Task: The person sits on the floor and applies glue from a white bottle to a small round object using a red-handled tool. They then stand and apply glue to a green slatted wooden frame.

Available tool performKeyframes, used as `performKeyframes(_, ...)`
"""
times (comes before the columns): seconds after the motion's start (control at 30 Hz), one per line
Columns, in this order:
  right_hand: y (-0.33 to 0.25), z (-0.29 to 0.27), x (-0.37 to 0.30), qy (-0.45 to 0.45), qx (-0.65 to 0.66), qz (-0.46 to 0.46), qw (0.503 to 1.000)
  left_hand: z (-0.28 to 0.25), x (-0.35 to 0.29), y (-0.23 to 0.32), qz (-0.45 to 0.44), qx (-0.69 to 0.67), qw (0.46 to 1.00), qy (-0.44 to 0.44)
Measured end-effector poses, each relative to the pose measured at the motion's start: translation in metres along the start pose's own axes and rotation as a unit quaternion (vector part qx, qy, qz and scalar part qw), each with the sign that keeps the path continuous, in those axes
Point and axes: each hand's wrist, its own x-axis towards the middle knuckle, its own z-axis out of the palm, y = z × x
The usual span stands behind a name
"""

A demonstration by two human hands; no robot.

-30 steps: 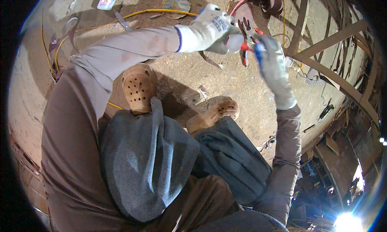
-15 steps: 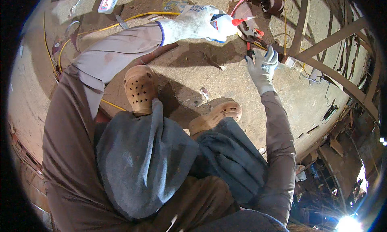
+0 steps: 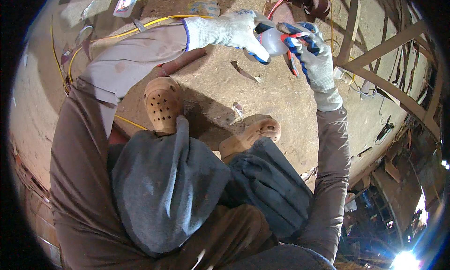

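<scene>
Head view, from the left edge inward: a translucent plastic bottle with a printed label point(image 3: 126, 1) lies on the rough, sandy-looking floor point(image 3: 206, 77), and a thin yellow cable point(image 3: 154, 21) curves below it toward the left hand point(image 3: 238, 33). That hand, in a pale knitted glove with blue-and-dark coated fingertips, reaches in from the left; its grip is narrowed around a rounded, cloudy white bottle point(image 3: 273, 42), thumb below and fingers above. The bottle sits between the two hands, its long axis running roughly crosswise — body at the left palm, slim red nozzle point(image 3: 293, 36) aimed right, straight into the right hand point(image 3: 311, 47). The right hand is the nearer one to the nozzle, its gloved fingers bent and closed around it. Just beneath those fingers shows a slender red-and-dark tool point(image 3: 292, 63); whether it is held or lies on the floor, I cannot tell. Above and between the hands, a reddish-brown coil point(image 3: 316, 2) curls like a broad, dull band. Farther right, flat, dull brown bars form an angular frame point(image 3: 375, 80) — straight lengths crossing at a joint beside the right glove.
</scene>
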Motion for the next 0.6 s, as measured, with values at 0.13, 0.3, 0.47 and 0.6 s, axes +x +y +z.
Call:
performKeyframes(0.13,-0.006,0.008,0.002,0.030,0.049,0.008,0.998,0.005,-0.004,0.002,-0.003,0.002,1.000,0.010)
performKeyframes(0.3,-0.012,0.017,0.005,0.140,0.119,0.069,0.981,0.003,0.000,0.028,-0.078,-0.007,0.996,0.050)
performKeyframes(0.47,-0.015,0.002,0.010,0.162,0.035,0.036,0.986,0.012,0.015,0.026,-0.013,0.102,0.982,0.160)
performKeyframes(0.6,-0.034,-0.009,0.010,0.108,0.012,0.010,0.994,-0.005,0.005,0.035,0.002,0.108,0.983,0.147)
